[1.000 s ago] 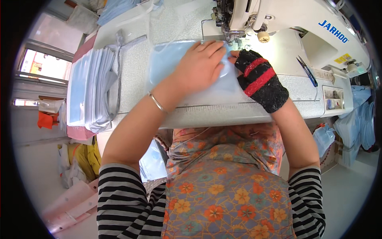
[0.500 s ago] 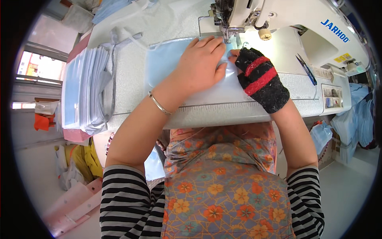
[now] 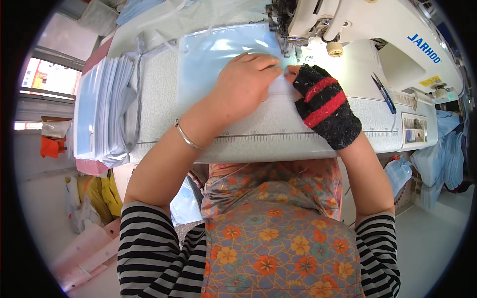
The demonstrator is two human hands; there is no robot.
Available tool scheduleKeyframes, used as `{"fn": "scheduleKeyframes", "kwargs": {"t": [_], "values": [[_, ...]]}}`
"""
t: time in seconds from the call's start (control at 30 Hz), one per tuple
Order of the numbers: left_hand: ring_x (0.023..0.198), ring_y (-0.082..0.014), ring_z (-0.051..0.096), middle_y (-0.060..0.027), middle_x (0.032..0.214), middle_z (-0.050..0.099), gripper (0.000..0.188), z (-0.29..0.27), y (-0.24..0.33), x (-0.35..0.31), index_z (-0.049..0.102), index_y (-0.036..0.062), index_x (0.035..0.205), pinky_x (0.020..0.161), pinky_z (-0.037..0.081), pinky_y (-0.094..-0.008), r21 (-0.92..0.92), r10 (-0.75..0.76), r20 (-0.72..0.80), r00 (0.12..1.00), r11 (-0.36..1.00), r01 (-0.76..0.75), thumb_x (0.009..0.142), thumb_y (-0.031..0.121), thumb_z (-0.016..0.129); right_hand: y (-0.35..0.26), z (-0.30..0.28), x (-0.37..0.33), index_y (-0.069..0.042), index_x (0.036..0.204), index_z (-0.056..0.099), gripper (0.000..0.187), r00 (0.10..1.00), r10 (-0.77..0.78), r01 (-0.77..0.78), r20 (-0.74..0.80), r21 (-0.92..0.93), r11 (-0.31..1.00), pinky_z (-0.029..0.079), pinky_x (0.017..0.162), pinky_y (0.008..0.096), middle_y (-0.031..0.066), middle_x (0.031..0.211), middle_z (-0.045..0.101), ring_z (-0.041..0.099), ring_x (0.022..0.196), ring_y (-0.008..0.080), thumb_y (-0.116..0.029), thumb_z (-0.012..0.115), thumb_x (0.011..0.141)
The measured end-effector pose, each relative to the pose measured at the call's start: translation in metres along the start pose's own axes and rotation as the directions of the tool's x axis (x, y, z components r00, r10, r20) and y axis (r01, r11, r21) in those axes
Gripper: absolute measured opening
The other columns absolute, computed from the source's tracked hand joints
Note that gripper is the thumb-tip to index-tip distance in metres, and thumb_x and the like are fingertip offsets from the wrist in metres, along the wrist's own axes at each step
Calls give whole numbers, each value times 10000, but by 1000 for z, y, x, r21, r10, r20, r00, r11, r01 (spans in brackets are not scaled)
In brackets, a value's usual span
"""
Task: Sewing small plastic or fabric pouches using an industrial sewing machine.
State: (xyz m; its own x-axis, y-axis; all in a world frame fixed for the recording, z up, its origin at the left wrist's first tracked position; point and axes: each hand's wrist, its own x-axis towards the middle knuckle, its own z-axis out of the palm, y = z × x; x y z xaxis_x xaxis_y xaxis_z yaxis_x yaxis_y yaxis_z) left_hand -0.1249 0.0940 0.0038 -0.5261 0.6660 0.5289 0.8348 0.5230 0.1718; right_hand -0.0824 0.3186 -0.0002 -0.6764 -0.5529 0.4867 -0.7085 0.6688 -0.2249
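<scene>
A light blue, glossy plastic-faced piece (image 3: pixel 206 62) lies flat on the sewing table, its right edge beside the presser foot (image 3: pixel 285 47) of a white sewing machine (image 3: pixel 392 30). Over its near right part rests my left hand (image 3: pixel 246 82), bare, a silver bangle on the wrist; the fingers are bent and drawn together on the piece near that edge. My right hand (image 3: pixel 325 104) wears a black fingerless glove with red stripes. Its closed fingertips meet the same edge just on my side of the foot, and the thumb is mostly hidden.
A thick stack of similar blue pieces (image 3: pixel 102 109) sits at the table's left, beside a grey strip (image 3: pixel 139 89). Thread snips (image 3: pixel 383 94) and a small compartment tray (image 3: pixel 414 129) lie at the right. Along the near edge runs a ruler scale (image 3: pixel 253 138). More blue pieces (image 3: pixel 432 164) hang at right.
The blue piece has slid away from me past the presser foot. My left hand has gone from flat, spread fingers to bent ones, slightly nearer me; the right stays by the edge.
</scene>
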Motion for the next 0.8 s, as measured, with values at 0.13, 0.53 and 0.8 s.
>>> {"fn": "scheduleKeyframes", "kwargs": {"t": [0.13, 0.53, 0.8], "values": [[1052, -293, 631, -83, 1140, 659, 294, 4, -11, 5, 674, 54, 1043, 934, 497, -428, 1, -2, 9, 1000, 1000, 2, 758, 13, 617, -1, 3, 5, -17, 1179, 622, 413, 999, 38, -37, 9, -13, 999, 492, 985, 431, 177, 1247, 613, 596, 1111, 371, 32, 589, 770], [1040, -275, 633, -65, 1134, 661, 302, 10, -27, 15, 687, 62, 1043, 943, 483, -418, -9, -16, -39, 999, 1000, 16, 759, 7, 602, 0, 8, 9, -15, 1169, 604, 370, 998, 56, -55, 3, -52, 997, 481, 991, 452, 186, 1239, 602, 585, 1125, 382, 18, 613, 801], [1061, -273, 624, -71, 1142, 655, 303, 10, -27, 14, 677, 54, 1055, 951, 478, -415, 4, -18, -18, 1000, 1000, 18, 764, 13, 605, 1, 8, 8, -19, 1179, 608, 386, 999, 38, -38, -38, -14, 999, 483, 982, 452, 185, 1242, 600, 582, 1120, 386, 19, 616, 795]]}}
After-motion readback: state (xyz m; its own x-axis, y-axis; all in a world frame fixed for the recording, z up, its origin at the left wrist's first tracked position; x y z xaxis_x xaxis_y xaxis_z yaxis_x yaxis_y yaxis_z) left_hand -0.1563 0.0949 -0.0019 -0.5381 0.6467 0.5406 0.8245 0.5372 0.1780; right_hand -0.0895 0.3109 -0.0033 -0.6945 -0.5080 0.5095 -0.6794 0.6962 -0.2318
